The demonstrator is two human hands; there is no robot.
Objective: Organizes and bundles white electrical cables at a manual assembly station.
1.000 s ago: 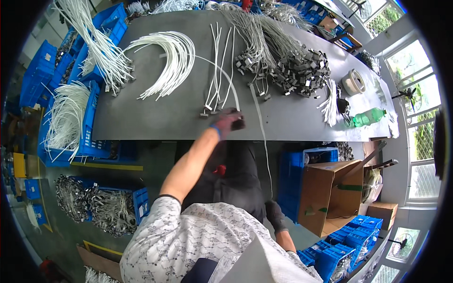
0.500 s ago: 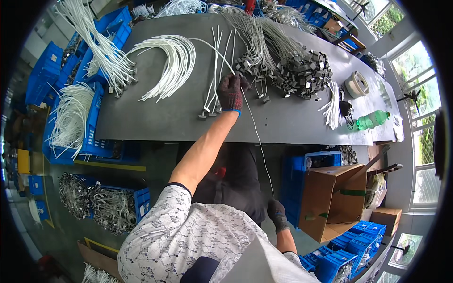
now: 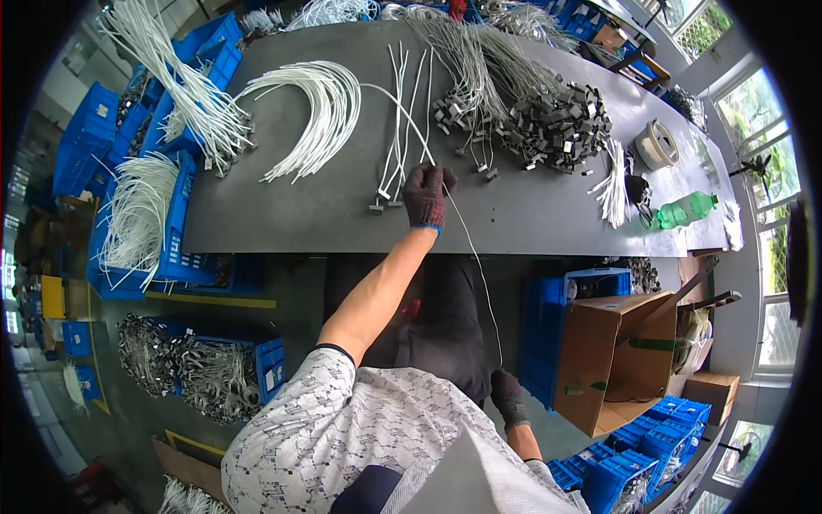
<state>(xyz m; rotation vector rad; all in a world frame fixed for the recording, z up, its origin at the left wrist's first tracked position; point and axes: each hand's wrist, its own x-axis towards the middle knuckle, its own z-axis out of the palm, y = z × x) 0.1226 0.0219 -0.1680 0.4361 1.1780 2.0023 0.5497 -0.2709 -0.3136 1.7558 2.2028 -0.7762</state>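
Over the table's front part, my left hand (image 3: 427,194), in a dark red-and-black knit glove, pinches the end of a white sleeve (image 3: 408,113) together with a thin pale wire (image 3: 481,278). The wire runs slack past the table edge to my gloved right hand (image 3: 510,401), closed on its far end low beside my right thigh. To the left of my left hand lie several sleeved cables (image 3: 396,141) with small grey connectors. Further left is a curved bundle of white sleeves (image 3: 334,120). My right hand's fingertips are partly hidden.
Grey wires with a heap of dark connectors (image 3: 561,128) lie right of centre on the table (image 3: 282,214). Beyond are short white strips (image 3: 612,184), a pale tub (image 3: 657,144) and a green bottle (image 3: 687,210). A cardboard box (image 3: 591,360) stands right; blue crates (image 3: 175,248) line the left.
My left hand has come a little toward the table's front edge with the sleeve end and wire. My right hand is slightly lower, still on the wire. The whole view has shifted a bit.
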